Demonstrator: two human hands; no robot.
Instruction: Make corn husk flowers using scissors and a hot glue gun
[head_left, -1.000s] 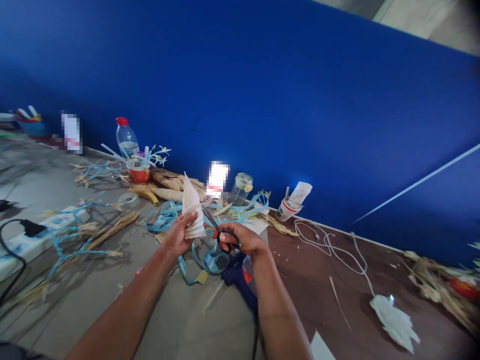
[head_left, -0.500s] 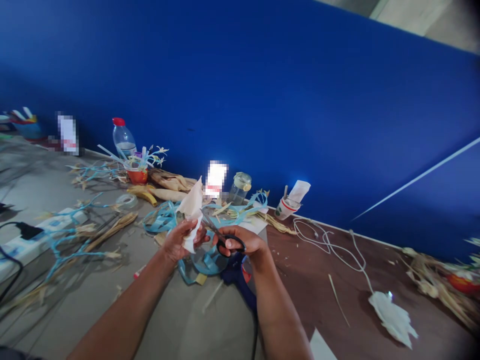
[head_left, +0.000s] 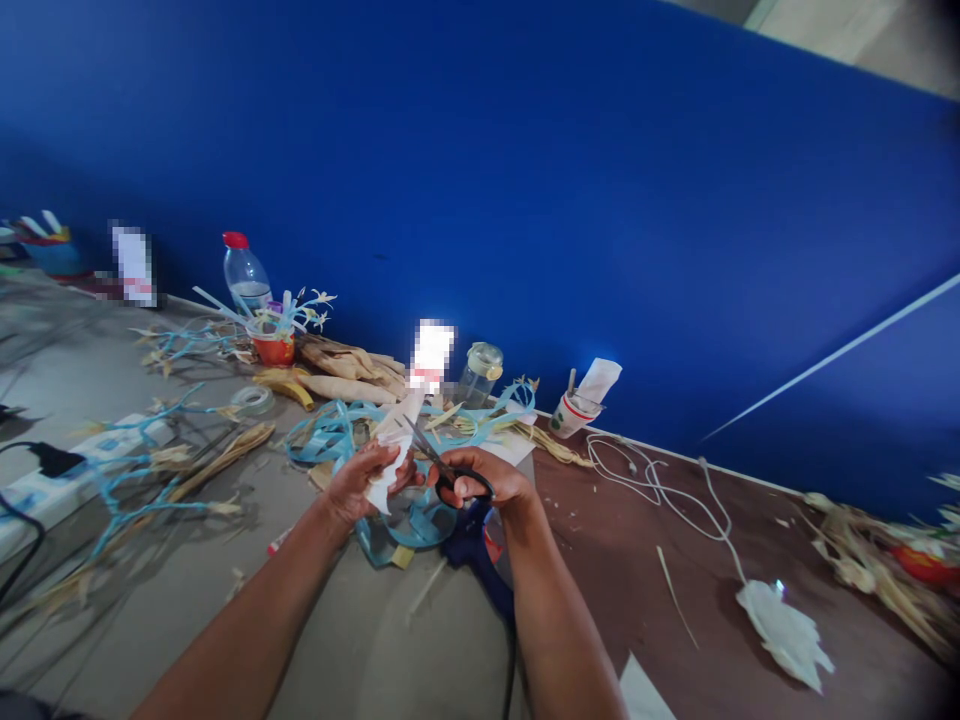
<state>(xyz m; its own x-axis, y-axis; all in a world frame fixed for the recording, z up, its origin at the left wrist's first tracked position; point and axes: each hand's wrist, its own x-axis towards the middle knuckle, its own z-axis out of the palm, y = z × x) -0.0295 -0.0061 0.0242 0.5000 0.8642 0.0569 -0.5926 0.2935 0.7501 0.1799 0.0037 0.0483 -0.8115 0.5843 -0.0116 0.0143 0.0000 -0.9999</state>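
Note:
My left hand (head_left: 358,482) is closed round a pale dried corn husk (head_left: 395,443) held up over the table. My right hand (head_left: 480,480) grips black-handled scissors (head_left: 437,461), whose blades point up and left and meet the husk. Under both hands lies a heap of light blue strips (head_left: 409,520) and a dark blue glue gun (head_left: 471,548).
Along the blue wall stand a plastic bottle (head_left: 245,275), a red cup of blue stems (head_left: 274,345), a glass jar (head_left: 481,373) and a paper cup (head_left: 571,416). Husks (head_left: 349,365), a tape roll (head_left: 252,400), a white cable (head_left: 660,490), a power strip (head_left: 45,485) and a white cut husk (head_left: 784,632) lie about.
The husk has tipped from upright to leaning right and lower in my left hand. The scissors have closed in on it. Both hands stay in the same spot.

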